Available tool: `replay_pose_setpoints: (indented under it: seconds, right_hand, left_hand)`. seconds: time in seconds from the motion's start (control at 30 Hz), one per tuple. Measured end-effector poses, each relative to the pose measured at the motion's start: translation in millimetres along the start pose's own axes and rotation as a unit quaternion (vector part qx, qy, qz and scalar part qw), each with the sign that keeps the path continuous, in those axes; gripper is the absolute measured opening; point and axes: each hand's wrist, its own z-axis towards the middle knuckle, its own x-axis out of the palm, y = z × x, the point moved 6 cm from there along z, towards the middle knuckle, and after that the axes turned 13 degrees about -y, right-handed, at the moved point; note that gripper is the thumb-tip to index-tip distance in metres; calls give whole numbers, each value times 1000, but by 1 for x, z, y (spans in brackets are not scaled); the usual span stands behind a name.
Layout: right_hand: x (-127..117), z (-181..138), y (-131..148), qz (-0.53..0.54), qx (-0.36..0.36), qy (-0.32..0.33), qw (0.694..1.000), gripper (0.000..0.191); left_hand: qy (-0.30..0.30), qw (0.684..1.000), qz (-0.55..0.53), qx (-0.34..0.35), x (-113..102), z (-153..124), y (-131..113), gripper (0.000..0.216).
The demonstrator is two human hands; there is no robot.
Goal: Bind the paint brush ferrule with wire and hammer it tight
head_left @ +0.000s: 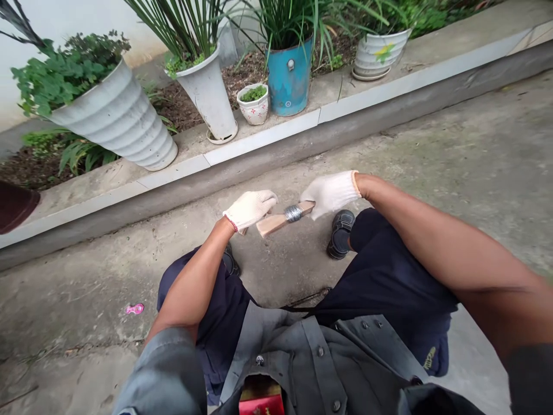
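Observation:
Both my hands wear white knit gloves. My right hand [332, 193] is closed around one end of a flat wooden stick [273, 225], held above the concrete between my knees. Silvery wire [293, 214] is wound in a tight coil around the stick, close to my right fingers. My left hand [251, 208] hovers just beyond the stick's free end, its fingers curled and pinched together. A small bit of wood-coloured material shows below that hand. What lies between the left fingers is too small to make out.
Ahead runs a low tiled ledge [263, 137] bearing potted plants, among them a ribbed white pot [125, 115], a tall white pot [207, 95] and a blue bucket [288, 78]. A small pink object [135, 309] lies on the ground at left. My shoes [340, 233] flank the work.

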Motion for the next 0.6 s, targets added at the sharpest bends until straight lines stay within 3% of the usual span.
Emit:
replay_pose_setpoints:
  seconds: [0.07,0.17,0.23,0.3,0.4,0.5,0.6]
  right_hand:
    - [-19,2,-6,19,22,-83,996,27]
    - [-44,9,-23,4,116,-208,971,37]
    - [-49,13,-35,-42,184,-237,953,35]
    - [-42,18,-40,-106,222,-216,945,33]
    - [-19,23,-36,-167,227,-129,951,36]
    - [3,24,-24,-177,177,-60,966,38]
    - [18,19,-13,-152,85,7,985,29]
  left_hand:
    - [-11,1000,-23,-6,-3,0,0,32]
    - [-44,997,-50,-39,-7,-2,0,37]
    - [-43,996,-57,-51,-4,-3,0,33]
    - [-19,998,-36,-50,3,-5,0,31]
    - [8,1000,15,-22,12,-6,0,33]
    - [15,999,40,3,12,-6,0,35]
    - [8,999,38,14,10,-5,1,37]
